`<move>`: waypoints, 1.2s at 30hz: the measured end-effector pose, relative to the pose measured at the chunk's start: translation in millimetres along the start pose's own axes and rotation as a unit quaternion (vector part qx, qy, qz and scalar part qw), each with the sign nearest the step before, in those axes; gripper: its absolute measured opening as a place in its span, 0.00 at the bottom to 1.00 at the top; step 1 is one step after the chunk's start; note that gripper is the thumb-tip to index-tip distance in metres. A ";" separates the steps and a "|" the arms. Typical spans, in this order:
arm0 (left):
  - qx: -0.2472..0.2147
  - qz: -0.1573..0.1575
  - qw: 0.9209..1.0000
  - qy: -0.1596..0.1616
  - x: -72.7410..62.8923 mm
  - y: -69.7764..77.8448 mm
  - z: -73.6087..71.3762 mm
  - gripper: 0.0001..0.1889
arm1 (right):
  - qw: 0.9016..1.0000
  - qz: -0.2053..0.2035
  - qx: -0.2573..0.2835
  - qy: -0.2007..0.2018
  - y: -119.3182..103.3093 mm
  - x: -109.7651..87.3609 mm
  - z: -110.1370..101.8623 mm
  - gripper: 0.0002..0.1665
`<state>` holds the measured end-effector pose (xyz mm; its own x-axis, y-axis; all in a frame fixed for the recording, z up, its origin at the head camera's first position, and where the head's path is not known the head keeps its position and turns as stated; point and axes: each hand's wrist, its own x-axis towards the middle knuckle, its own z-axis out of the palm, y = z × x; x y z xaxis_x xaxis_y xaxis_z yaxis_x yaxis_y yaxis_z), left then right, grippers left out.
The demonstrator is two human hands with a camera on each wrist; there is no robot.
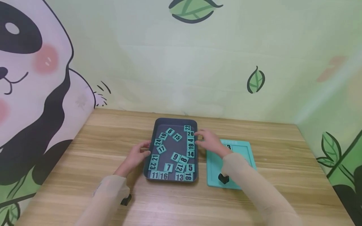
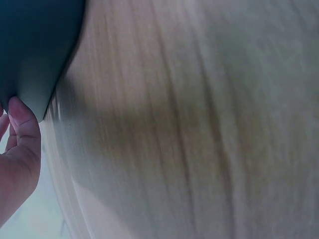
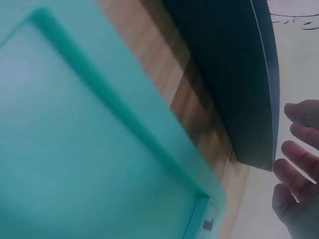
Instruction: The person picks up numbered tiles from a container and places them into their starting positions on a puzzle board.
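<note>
A dark blue-grey tray (image 1: 172, 122) holds several teal number tiles (image 1: 177, 137), spread around its floor and along its sides. At its left side my left hand (image 1: 136, 156) grips the rim; the left wrist view shows the thumb (image 2: 22, 112) against the outer wall. My right hand (image 1: 210, 142) is by the tray's right rim near the 20 and 4 tiles, its fingers loosely bent and nothing between them. Beneath the right forearm lies a teal framed board (image 1: 210, 163), with a 3 tile (image 1: 228, 147) at its top; the sleeve hides part of it.
A wooden table (image 1: 169, 204) carries the tray and the board side by side, with a narrow strip of wood between them. Behind stands a pale green wall (image 1: 158, 78) with painted leaves and a panda. Black wrist devices (image 1: 223, 178) show below both cuffs.
</note>
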<state>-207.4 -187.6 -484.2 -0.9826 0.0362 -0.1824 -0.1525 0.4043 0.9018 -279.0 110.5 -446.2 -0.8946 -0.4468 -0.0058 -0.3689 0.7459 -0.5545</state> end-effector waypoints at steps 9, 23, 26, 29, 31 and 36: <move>0.007 0.004 1.000 0.002 0.8 -0.1 0.0 0.24 | 0.999 0.007 -0.020 -0.041 -8.8 12.4 11.1 0.20; 0.004 0.000 1.000 0.005 0.2 0.8 0.4 0.24 | 0.992 0.052 -0.065 -0.092 -15.6 20.8 23.6 0.23; 0.005 -0.003 1.000 0.005 -0.2 0.8 -0.2 0.24 | 0.992 0.053 -0.074 -0.092 -15.7 21.9 26.3 0.22; 0.005 -0.007 1.000 0.004 -0.4 1.3 -0.7 0.24 | 0.992 0.050 -0.071 -0.088 -16.9 21.9 28.3 0.22; 0.004 -0.005 1.000 0.004 -0.5 1.4 -0.7 0.24 | 0.993 0.048 -0.066 -0.087 -18.0 21.7 29.1 0.22; 0.007 -0.004 1.000 0.001 -0.2 1.0 -0.4 0.24 | 0.994 0.057 -0.026 -0.090 -18.3 21.8 29.2 0.22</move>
<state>-207.4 -187.6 -483.1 -0.9813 0.0316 -0.1900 -0.1598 0.4168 0.8948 -284.4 72.6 -460.4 -0.8738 -0.4351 -0.2172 -0.2843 0.8195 -0.4976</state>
